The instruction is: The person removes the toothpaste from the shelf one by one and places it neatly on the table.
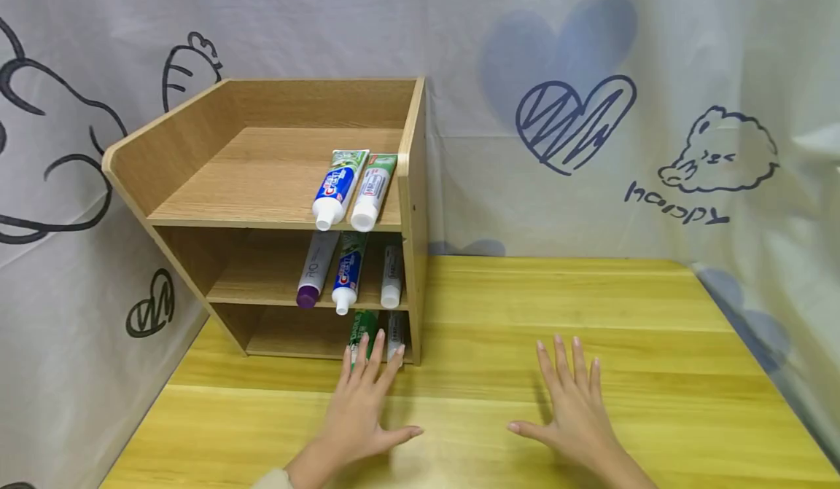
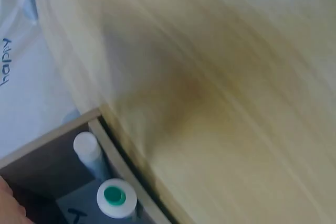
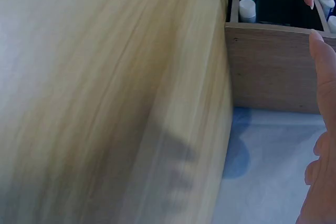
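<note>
The grip is spread and bare on both sides; the left hand (image 1: 354,417) is held before the shelf (image 1: 262,175), its fingertips overlapping two bottom tubes in the head view; the right hand (image 1: 580,417) is fanned likewise over the tabletop (image 1: 485,329), well apart from the shelf; whether either touches the wood I cannot tell; the green tube (image 1: 364,323) and the grey tube (image 1: 395,324) lie side by side on the bottom level, near the right wall; the middle level bears a purple-capped tube (image 1: 318,261) and a blue tube (image 1: 348,270); for handling the low pair, the left hand seems better placed; it would do well to come in level, pinch near the cap and squeeze lightly, as the tubes look soft; the blue tube's cap juts past its edge, so a lifted wrist could knock it.
</note>
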### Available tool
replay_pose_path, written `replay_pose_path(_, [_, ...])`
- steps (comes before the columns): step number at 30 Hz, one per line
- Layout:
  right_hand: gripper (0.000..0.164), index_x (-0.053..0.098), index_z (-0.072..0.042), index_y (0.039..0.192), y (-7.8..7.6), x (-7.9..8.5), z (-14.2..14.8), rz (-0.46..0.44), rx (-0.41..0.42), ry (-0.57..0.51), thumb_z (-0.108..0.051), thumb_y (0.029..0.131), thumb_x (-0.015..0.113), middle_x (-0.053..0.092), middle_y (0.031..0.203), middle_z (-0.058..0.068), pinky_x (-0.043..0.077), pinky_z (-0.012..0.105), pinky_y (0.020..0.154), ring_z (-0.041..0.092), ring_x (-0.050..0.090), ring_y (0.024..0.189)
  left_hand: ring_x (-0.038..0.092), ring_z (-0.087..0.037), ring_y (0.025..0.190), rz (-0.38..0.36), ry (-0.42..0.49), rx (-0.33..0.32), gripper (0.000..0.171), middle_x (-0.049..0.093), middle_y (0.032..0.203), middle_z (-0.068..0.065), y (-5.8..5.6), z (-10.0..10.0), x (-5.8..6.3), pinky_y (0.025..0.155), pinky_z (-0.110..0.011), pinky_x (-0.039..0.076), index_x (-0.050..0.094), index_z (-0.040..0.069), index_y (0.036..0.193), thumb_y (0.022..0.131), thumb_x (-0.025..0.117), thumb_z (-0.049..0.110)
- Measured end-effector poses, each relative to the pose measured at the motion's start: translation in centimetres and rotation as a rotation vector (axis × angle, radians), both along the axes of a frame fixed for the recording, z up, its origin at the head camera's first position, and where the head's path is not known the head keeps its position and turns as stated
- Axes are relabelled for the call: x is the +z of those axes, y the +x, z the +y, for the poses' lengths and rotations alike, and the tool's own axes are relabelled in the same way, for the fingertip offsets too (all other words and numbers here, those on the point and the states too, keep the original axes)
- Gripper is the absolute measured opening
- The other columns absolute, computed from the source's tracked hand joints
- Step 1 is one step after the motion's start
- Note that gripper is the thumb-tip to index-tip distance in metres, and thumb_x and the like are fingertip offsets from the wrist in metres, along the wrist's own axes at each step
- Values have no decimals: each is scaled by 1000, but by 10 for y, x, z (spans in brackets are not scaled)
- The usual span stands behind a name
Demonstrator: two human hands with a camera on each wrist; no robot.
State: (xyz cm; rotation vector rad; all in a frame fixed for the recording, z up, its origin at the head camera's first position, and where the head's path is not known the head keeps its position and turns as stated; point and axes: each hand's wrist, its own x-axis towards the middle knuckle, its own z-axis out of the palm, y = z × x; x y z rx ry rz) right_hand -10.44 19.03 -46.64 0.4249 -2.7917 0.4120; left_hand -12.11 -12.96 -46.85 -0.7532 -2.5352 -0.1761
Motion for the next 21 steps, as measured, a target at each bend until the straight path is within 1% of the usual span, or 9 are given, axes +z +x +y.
replay_pose_path(4, [119, 1, -13, 150, -2, 5, -2, 18, 9, -15, -68, 65, 64, -7, 154, 14, -22, 42, 110, 29, -21, 140, -12, -28, 142, -43, 46, -57, 98, 4, 154, -20, 0, -10, 8, 117, -37, -12, 11, 14, 150, 78, 24, 80])
replay_pose_path(7, [119, 1, -13, 150, -3, 9, -4, 35, 21, -39, -68, 65, 64, -3, 154, 17, -21, 39, 111, 26, -22, 140, -12, -23, 143, -76, 78, -105, 97, 5, 154, -20, 1, -16, 16, 117, -33, -10, 14, 14, 150, 79, 31, 78])
replay_pose_path(9, [119, 1, -12, 150, -4, 13, -6, 43, 34, -67, -68, 66, 63, -3, 154, 16, -20, 38, 111, 26, -21, 140, -9, -21, 143, -87, 98, -131, 96, 7, 154, -19, 2, -20, 21, 117, -30, -9, 17, 14, 149, 79, 36, 76])
replay_pose_path(11, [118, 1, -11, 150, -4, 16, -8, 52, 51, -102, -67, 67, 63, -4, 154, 16, -20, 35, 111, 25, -20, 141, -1, -20, 144, -77, 114, -143, 95, 14, 153, -19, 3, -24, 27, 118, -29, -6, 21, 13, 148, 78, 39, 75])
replay_pose_path(14, [117, 4, -8, 149, -3, 22, -12, 62, 75, -157, -66, 67, 64, -5, 155, 14, -20, 30, 111, 23, -20, 141, 19, -27, 141, -36, 142, -140, 92, 28, 149, -17, 4, -28, 37, 118, -28, 1, 28, 12, 146, 78, 44, 73])
replay_pose_path(16, [117, 6, -6, 149, -2, 26, -15, 59, 83, -192, -64, 67, 65, -4, 155, 14, -19, 30, 112, 23, -18, 142, 34, -33, 134, 2, 169, -139, 89, 37, 144, -17, 3, -30, 44, 118, -28, 6, 35, 11, 143, 79, 46, 71])
replay_pose_path(17, [116, 7, -5, 149, -2, 28, -17, 50, 84, -213, -63, 67, 66, -4, 155, 13, -17, 32, 113, 24, -17, 142, 39, -35, 130, 22, 188, -143, 87, 40, 143, -16, 3, -31, 47, 117, -28, 8, 38, 10, 142, 79, 47, 70])
replay_pose_path(19, [116, 9, -5, 149, -2, 33, -20, 26, 84, -253, -59, 67, 69, -3, 155, 13, -7, 46, 116, 26, -15, 143, 46, -35, 125, 68, 231, -168, 83, 45, 139, -15, 2, -34, 55, 117, -26, 13, 44, 9, 138, 81, 47, 68])
replay_pose_path(21, [115, 9, -5, 149, -1, 38, -24, -7, 84, -298, -55, 66, 72, -2, 156, 12, 5, 61, 111, 29, -12, 143, 48, -32, 124, 119, 282, -207, 78, 49, 136, -14, 1, -37, 63, 116, -24, 17, 49, 6, 134, 82, 50, 65])
